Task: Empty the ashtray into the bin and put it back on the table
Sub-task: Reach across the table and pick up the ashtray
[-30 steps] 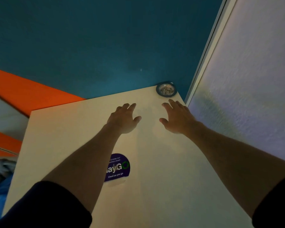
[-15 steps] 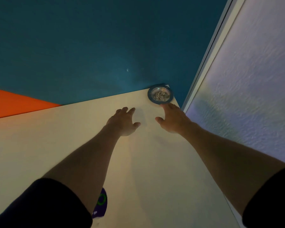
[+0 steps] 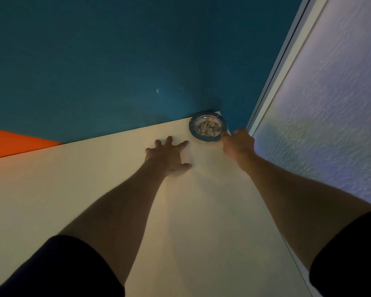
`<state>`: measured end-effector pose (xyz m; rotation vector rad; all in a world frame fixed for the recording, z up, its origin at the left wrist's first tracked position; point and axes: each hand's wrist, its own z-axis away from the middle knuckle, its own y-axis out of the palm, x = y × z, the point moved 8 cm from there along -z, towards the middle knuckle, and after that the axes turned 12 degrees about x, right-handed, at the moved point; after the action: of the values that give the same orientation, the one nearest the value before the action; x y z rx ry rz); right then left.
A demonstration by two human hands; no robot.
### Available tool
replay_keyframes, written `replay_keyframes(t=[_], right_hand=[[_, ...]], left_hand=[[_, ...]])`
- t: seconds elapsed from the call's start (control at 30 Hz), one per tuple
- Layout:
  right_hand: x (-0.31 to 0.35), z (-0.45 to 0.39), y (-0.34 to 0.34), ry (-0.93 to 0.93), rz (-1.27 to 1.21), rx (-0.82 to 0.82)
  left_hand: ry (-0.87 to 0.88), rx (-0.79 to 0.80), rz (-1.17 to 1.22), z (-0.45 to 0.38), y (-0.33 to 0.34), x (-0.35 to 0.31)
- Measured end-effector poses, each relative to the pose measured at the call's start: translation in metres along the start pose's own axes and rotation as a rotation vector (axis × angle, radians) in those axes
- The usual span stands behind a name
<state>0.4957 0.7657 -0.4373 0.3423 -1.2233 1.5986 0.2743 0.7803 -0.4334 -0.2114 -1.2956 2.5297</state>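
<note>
A round metal ashtray (image 3: 208,126) with grey speckled ash in its bowl sits at the far right corner of the pale table (image 3: 191,211). My right hand (image 3: 239,143) is at the ashtray's near right rim, fingertips touching its edge; whether it grips the rim is unclear. My left hand (image 3: 169,156) hovers spread and empty over the table, just left of the ashtray and apart from it. No bin is in view.
A teal wall (image 3: 137,61) stands right behind the table's far edge. A textured white wall (image 3: 330,114) with a pale frame runs along the table's right side. An orange band (image 3: 13,142) shows at the left.
Both hands have reached farther toward the corner. My right hand has gone from just short of the ashtray to touching its rim. The view has shifted forward, and the purple sticker has dropped out of sight.
</note>
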Motion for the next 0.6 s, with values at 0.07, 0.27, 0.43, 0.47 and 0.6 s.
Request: replay_keyframes(t=[0.07, 0.27, 0.43, 0.47, 0.6], right_hand=[[-0.004, -0.010, 0.002, 0.042, -0.089, 0.010], [-0.007, -0.020, 0.011, 0.114, -0.375, 0.074], [-0.005, -0.018, 0.012, 0.115, -0.395, 0.074], [-0.004, -0.018, 0.012, 0.118, -0.401, 0.073], [-0.004, -0.017, 0.012, 0.129, -0.450, 0.071]], left_hand=[[-0.020, -0.006, -0.004, -0.003, 0.000, 0.002], [-0.016, -0.040, -0.032, -0.005, 0.002, 0.001], [-0.020, -0.036, -0.029, -0.005, 0.002, 0.001], [-0.021, -0.035, -0.027, -0.005, 0.002, 0.001], [-0.026, -0.035, -0.021, -0.005, 0.003, 0.000]])
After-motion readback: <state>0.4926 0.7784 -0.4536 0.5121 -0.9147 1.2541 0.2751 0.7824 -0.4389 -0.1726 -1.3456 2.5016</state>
